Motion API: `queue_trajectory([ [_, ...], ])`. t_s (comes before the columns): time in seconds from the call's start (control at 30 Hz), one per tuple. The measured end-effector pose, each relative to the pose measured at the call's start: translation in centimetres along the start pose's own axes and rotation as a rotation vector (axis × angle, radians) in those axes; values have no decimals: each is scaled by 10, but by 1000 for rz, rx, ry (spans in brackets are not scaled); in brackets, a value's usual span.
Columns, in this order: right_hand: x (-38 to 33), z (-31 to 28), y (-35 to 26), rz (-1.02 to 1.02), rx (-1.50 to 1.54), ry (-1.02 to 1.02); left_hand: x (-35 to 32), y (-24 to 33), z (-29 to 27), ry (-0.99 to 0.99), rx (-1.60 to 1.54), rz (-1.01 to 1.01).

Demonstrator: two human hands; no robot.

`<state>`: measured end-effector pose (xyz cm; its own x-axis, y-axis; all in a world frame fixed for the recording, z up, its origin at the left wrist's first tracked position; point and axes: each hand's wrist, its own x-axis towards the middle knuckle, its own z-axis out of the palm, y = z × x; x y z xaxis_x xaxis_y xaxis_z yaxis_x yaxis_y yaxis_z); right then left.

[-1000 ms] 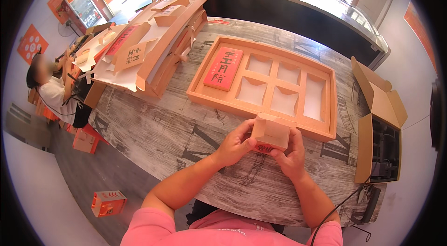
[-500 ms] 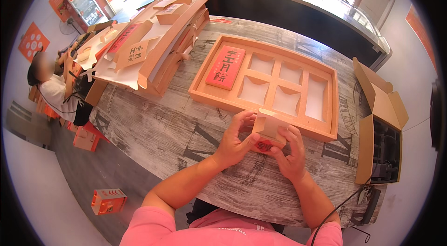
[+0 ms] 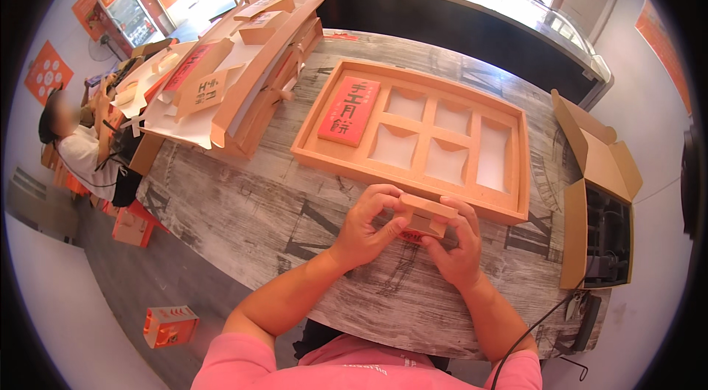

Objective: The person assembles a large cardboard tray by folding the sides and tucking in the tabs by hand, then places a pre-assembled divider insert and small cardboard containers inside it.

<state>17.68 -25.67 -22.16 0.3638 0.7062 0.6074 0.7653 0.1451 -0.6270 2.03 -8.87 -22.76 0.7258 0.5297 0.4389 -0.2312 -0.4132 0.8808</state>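
Both my hands hold a small kraft-paper carton with a red printed label on the side nearest me. My left hand pinches its left end between thumb and fingers. My right hand grips the right end the same way, with fingers along the top flap. The flap lies folded over toward the top. Just beyond the hands is a shallow cardboard gift box with an insert of several white-bottomed compartments. A flat red box with dark lettering fills its left part.
Stacked open gift boxes with loose cartons stand at the left. An open brown box with black contents sits at the right, beside a thin cable. A person works at far left. An orange-and-white bag stands on the floor.
The carton's raised top flap has come down and folded over. My hands stay around the carton, slightly lower in view. The whole view has shifted a little.
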Motion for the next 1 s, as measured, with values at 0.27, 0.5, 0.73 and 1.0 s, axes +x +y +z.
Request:
queue_trajectory([
  [0.27,-8,6,6,-16,384,103,0,4,0,-9,91,51],
  [0.5,-5,0,5,-79,283,57,0,5,-2,-15,164,164],
  [0.73,-5,-2,2,-53,232,45,0,7,-2,-25,165,174],
  [1.0,1,-2,-2,9,153,1,0,0,-1,76,119,171],
])
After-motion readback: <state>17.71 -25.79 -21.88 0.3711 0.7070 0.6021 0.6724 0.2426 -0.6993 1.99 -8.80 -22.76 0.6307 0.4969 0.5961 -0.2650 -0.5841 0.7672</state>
